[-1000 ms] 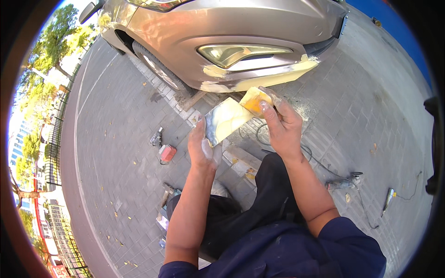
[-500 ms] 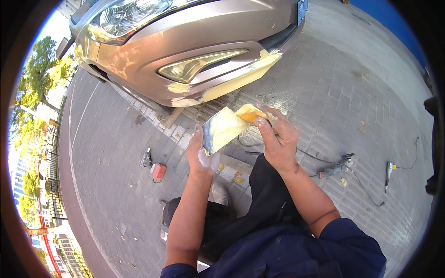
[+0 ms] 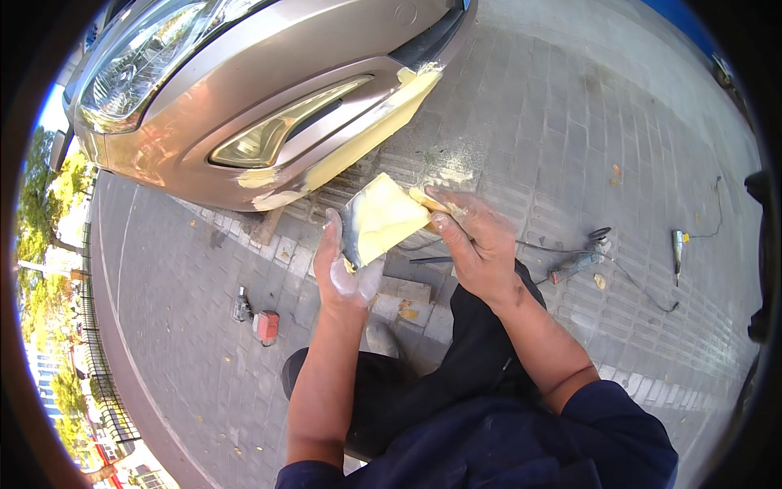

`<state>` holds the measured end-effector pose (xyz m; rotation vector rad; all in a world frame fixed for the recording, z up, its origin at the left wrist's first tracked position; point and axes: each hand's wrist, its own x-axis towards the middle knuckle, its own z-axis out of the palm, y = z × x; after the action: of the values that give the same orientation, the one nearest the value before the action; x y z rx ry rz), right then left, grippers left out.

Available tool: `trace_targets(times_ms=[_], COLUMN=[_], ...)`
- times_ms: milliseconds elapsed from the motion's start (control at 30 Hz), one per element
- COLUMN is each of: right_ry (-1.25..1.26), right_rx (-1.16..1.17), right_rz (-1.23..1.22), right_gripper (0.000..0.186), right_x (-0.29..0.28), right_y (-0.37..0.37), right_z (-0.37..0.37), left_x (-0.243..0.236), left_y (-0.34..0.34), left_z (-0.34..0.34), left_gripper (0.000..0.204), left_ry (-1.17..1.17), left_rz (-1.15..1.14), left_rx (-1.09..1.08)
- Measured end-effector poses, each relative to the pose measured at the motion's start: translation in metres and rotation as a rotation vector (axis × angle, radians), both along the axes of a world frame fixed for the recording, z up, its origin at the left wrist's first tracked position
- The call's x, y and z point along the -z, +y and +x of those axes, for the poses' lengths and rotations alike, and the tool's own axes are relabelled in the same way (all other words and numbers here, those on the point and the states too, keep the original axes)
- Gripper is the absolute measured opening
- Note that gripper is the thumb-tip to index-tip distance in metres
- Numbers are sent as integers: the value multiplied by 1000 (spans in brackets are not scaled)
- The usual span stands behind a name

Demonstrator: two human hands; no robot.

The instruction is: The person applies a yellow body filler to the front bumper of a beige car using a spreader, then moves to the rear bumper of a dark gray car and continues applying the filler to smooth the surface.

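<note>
My left hand [image 3: 342, 277], whitened with dust, grips a flat, dark-edged board [image 3: 349, 236] from its lower left side. Pale yellow putty [image 3: 389, 212] covers most of the board's face. Pinched between the thumb and fingers of my right hand [image 3: 481, 253] is a small yellow putty spreader [image 3: 425, 200], touching or very near the board's right edge. Its blade is seen nearly edge-on. Ahead of both hands is the car bumper [image 3: 269, 90], whose lower edge carries a long strip of the same yellow putty [image 3: 366, 134].
A cordless power tool with a red battery [image 3: 265, 326] lies on the paving at left. To the right are a corded grinder [image 3: 574, 265] and a slim corded tool [image 3: 678, 254], with cables across the bricks. A wooden block [image 3: 406, 290] lies near my shoe [image 3: 381, 338].
The car has shifted left and downward in view. My right hand has turned the spreader from showing its flat yellow side to nearly edge-on beside the board.
</note>
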<state>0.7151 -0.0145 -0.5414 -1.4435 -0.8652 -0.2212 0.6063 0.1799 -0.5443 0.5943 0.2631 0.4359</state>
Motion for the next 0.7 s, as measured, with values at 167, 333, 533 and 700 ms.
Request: trace_targets(times_ms=[167, 333, 533, 700], right_ry=[357, 1156, 1243, 1364], right_rx=[-81, 53, -91, -203], right_rz=[-130, 392, 503, 639], right_gripper=[26, 32, 43, 36], right_x=[41, 78, 88, 170], right_y=[-5, 17, 59, 47], right_z=[14, 36, 50, 85], left_x=[-22, -2, 48, 66], left_y=[-1, 1, -21, -29], left_z=[17, 29, 71, 101], left_gripper=[47, 45, 50, 48], left_ry=[-15, 68, 142, 314], left_rz=[-48, -69, -203, -138], left_rx=[-84, -151, 67, -88])
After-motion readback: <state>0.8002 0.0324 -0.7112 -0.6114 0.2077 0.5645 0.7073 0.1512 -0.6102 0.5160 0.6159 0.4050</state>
